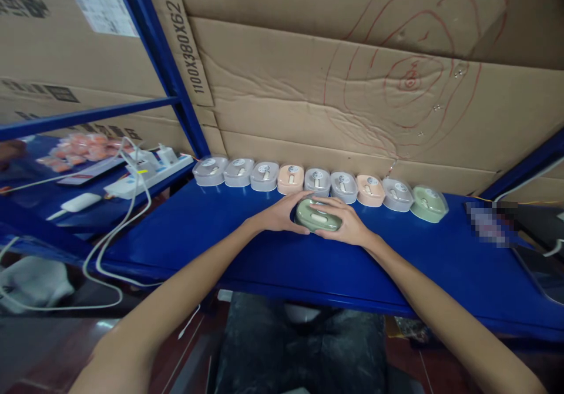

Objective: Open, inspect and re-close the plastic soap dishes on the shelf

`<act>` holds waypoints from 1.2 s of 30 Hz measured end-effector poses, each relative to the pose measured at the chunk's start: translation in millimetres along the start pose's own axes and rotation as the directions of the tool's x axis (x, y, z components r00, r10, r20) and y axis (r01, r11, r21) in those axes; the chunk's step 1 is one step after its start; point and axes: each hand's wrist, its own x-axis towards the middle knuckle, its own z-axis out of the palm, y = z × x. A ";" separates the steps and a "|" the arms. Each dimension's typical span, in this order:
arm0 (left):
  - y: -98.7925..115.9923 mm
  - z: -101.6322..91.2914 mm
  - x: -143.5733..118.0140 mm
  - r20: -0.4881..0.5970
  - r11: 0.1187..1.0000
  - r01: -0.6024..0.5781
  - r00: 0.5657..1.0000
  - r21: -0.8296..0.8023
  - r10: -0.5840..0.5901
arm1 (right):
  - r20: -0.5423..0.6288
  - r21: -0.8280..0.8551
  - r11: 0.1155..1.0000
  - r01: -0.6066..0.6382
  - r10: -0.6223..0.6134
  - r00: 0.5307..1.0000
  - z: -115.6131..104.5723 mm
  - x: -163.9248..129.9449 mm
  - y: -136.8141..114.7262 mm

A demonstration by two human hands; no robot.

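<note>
Against a wall of cardboard boxes (pixel 352 88), a blue desk (pixel 264 259) is lined with a row of small cases (pixel 317 182) — just before it a green case (pixel 318 215) is clasped from both sides, the left hand (pixel 282 213) and right hand (pixel 348 225) each with its grip closed on one end, apparently to steady it.
</note>
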 end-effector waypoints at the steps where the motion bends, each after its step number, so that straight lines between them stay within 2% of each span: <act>1: -0.1 0.5 0.3 -0.003 1.000 -0.016 1.000 0.004 0.016 | 0.001 -0.018 1.000 0.001 -0.001 1.000 0.4 -0.4 -0.7; 7: -0.6 0.7 0.5 0.020 0.997 -0.033 0.999 0.063 0.032 | 0.033 -0.084 0.996 0.014 -0.012 0.999 2.7 -2.2 -1.3; 11: 7.8 -0.7 0.1 0.039 0.987 -0.058 0.998 0.147 0.053 | 0.046 -0.109 0.994 0.019 -0.015 0.999 4.4 -2.4 -0.9; 16: 21.5 1.7 0.2 0.052 0.971 -0.129 0.991 0.202 0.121 | 0.014 -0.070 0.995 -0.065 0.066 0.998 6.9 -4.2 -1.5; 21: 29.1 3.6 -6.8 0.052 0.956 -0.117 0.993 0.269 0.107 | -0.033 0.013 0.989 -0.147 0.147 0.989 6.1 -5.6 -1.7; 23: 32.8 2.0 -16.5 0.046 0.942 -0.085 0.996 0.326 0.074 | -0.001 0.035 0.986 -0.164 0.164 0.986 5.4 -5.1 -2.3; 28: 44.6 -2.5 -56.0 0.001 0.898 0.027 1.000 0.440 -0.031 | 0.167 -0.006 0.984 -0.177 0.176 0.970 4.7 -3.9 -8.1; 32: 54.9 -2.6 -92.4 -0.160 0.817 0.145 0.985 0.558 -0.066 | 0.173 -0.061 0.983 -0.173 0.181 0.968 6.0 -5.8 -9.8; 36: 60.1 -10.8 -126.9 -0.323 0.728 0.282 0.942 0.625 -0.087 | 0.154 -0.108 0.975 -0.192 0.207 0.966 8.5 -7.9 -6.9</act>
